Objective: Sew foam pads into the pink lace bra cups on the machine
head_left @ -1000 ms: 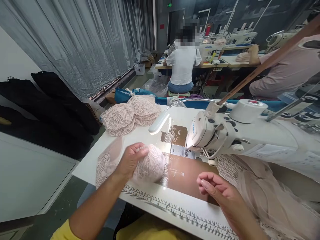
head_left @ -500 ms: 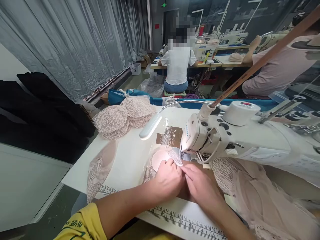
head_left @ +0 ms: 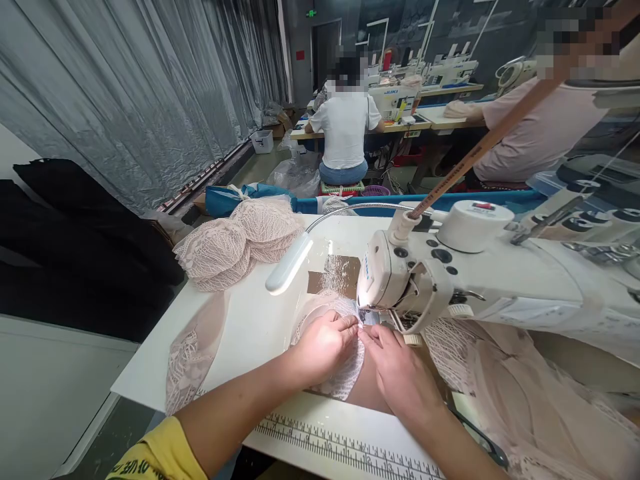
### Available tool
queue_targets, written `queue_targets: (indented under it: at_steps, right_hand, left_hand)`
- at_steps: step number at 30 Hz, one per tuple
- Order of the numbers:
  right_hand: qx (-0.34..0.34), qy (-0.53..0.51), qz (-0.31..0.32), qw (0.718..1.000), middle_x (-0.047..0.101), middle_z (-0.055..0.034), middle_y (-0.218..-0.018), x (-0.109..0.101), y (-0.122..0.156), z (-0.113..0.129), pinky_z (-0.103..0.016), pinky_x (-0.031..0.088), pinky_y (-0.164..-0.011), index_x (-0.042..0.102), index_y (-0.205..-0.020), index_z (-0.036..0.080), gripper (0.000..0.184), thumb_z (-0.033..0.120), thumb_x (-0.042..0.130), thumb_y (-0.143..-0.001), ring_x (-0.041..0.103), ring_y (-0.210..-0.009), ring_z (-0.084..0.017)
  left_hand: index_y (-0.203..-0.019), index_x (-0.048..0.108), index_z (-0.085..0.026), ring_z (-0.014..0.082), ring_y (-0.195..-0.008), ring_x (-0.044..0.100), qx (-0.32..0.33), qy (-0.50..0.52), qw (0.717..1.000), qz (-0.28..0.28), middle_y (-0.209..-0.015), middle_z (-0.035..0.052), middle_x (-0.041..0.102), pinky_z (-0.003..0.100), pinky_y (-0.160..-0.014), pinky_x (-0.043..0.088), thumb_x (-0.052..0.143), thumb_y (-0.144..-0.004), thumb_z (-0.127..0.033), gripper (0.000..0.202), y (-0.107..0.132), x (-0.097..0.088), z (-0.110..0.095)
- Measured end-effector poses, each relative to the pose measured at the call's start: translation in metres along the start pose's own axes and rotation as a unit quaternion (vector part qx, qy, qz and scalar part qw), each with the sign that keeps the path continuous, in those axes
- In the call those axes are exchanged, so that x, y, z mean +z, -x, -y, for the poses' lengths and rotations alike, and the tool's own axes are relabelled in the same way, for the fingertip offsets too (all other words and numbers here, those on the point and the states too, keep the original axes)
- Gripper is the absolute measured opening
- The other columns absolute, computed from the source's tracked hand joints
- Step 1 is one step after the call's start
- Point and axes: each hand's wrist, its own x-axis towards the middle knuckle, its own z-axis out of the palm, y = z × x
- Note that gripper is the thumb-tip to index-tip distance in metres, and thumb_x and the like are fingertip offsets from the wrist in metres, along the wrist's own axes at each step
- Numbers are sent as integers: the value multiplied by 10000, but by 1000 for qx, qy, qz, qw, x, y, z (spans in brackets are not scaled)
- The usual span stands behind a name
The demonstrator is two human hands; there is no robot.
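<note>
A pale pink lace bra cup (head_left: 345,381) lies on the machine bed, its edge close under the needle of the white sewing machine (head_left: 385,273). My left hand (head_left: 325,343) pinches the lace edge just left of the needle, with its wrist across the cup. From the right, my right hand (head_left: 395,360) pinches the same edge, fingertips almost touching those of the left. Both hands sit just in front of the presser foot (head_left: 362,316), which is partly hidden. My fingers cover part of the cup.
Stacked lace cups (head_left: 240,240) lie at the table's back left, and a loose lace piece (head_left: 195,360) hangs over its left edge. More lace fabric (head_left: 540,393) is heaped at right. A lamp (head_left: 289,263) arches over the bed; a printed ruler (head_left: 330,443) runs along the front.
The lace cup has turned and spread toward me, its patterned side now showing below my hands. Both hands have shifted slightly, fingertips closer together at the needle. The whole view has moved a little.
</note>
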Motion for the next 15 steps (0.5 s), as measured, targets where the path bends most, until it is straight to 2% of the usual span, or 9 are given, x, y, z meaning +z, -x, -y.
queue_targets:
  at_steps: [7,15]
  right_hand:
    - [7,-1,-36,999,714,-63,-979,-2,-3,-4,-255,449,-494,700,-1134,196,457,14,442,-803,597,-624,-165]
    - [16,2,-37,999,712,-44,-977,0,-3,-2,-260,389,-429,696,-1144,210,473,26,470,-771,529,-526,-140]
  left_hand:
    - [-1039,658,-123,196,-802,586,13,-6,1000,7,-1147,102,655,340,-706,515,378,-968,-228,308,-14,-4,11]
    - [-1169,624,-125,206,-855,588,32,16,999,29,-1182,100,656,358,-782,497,418,-945,-230,323,-15,-3,22]
